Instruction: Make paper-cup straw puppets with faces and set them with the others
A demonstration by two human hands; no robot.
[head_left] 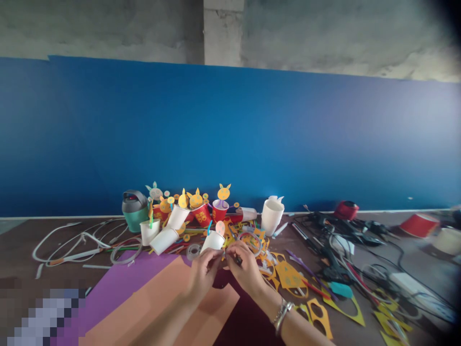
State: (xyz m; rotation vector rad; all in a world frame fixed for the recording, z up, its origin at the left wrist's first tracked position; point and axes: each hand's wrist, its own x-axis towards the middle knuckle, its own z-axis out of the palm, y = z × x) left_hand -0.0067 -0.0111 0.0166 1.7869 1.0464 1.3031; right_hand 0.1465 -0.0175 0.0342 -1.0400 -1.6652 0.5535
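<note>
My left hand (206, 270) and my right hand (245, 270) meet over the middle of the table, fingertips pinched close together. What they pinch is too small and blurred to name; a dark bit shows among the right fingers. Just beyond the left fingers, a white paper cup (213, 241) leans to one side, with a blue pipe cleaner (209, 228) and a round pink paper piece (220, 228) at its rim. Whether the left hand touches this cup, I cannot tell. Purple paper (122, 269) and orange paper (154, 293) sheets lie beneath my forearms.
Behind stand red cups (200, 216) with yellow paper animal heads (224, 192), and stacked white cups (272, 216). Yellow paper scraps (288, 275), a glue gun (333, 262) and tangled cables cover the right. A green-grey container (135, 211) and white cord (84, 235) are left.
</note>
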